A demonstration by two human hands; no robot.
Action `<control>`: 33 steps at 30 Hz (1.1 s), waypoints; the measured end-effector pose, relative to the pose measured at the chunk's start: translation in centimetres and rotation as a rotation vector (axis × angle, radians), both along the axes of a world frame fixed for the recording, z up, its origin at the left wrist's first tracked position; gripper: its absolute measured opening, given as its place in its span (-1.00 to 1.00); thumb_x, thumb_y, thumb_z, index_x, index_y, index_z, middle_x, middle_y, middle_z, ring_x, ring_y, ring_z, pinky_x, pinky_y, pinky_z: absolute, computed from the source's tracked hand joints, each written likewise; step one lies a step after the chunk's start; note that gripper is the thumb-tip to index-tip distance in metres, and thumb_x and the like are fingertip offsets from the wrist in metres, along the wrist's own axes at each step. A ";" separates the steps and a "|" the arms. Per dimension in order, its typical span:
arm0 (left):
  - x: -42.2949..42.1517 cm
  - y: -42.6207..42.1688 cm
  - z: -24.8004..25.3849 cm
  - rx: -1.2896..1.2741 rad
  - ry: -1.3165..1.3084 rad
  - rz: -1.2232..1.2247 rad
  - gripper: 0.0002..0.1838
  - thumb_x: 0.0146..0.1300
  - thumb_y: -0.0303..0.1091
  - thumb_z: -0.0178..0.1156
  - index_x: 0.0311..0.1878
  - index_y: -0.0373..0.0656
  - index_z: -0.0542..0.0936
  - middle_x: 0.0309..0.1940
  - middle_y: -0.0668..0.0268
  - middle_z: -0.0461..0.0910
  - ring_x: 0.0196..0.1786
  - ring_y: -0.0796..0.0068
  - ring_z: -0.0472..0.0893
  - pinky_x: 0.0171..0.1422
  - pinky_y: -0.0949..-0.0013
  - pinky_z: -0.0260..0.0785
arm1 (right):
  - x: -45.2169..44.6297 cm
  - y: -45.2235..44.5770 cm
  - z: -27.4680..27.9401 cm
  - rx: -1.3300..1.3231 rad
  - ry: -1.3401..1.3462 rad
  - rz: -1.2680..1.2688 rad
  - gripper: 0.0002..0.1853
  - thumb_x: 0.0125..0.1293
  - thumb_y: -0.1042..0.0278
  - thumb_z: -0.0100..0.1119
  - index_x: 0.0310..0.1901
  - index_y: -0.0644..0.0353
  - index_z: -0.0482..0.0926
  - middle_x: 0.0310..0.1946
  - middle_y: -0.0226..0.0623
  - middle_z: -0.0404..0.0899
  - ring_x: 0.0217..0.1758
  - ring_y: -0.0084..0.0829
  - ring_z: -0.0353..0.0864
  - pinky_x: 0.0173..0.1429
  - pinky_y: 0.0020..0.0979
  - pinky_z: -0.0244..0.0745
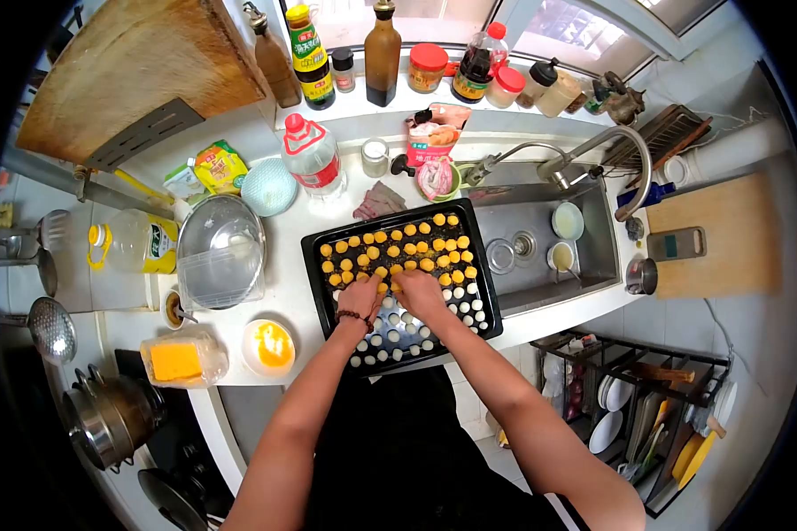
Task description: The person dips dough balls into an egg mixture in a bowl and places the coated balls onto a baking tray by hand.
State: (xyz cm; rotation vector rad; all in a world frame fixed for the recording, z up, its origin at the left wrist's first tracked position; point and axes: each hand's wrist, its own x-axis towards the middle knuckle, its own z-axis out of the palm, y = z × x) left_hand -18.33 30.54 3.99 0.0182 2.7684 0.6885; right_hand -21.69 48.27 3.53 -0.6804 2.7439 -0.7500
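A black baking tray (pixel 314 281) lies on the counter in front of me. Orange dough balls (pixel 427 265) fill its far rows, and white dough balls (pixel 376 340) its near rows. Both my hands are over the middle of the tray, close together, where the two colours meet. My left hand (pixel 360 299), with a dark bead bracelet on its wrist, has its fingers pinched at an orange ball. Beside it, my right hand (pixel 419 292) also has its fingertips closed at an orange ball. My hands partly hide the balls beneath them.
Left of the tray stand a white bowl (pixel 253 348) with orange residue, a wrapped yellow block (pixel 175 361) and a metal bowl (pixel 205 221) under a clear container. A sink (pixel 531 212) adjoins the right. Behind are a large bottle (pixel 317 168) and sauce bottles (pixel 382 62).
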 end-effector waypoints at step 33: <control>2.3 -4.8 -1.6 -0.108 -0.013 0.089 -0.69 0.23 -0.27 0.35 0.04 -0.02 0.65 0.00 0.24 0.59 0.07 0.09 0.63 0.07 0.11 0.58 | -0.2 -5.7 -1.1 0.161 -0.026 0.150 -0.79 0.20 0.26 0.36 -0.22 0.18 0.65 -0.31 -0.18 0.69 -0.17 -0.11 0.72 -0.15 -0.12 0.61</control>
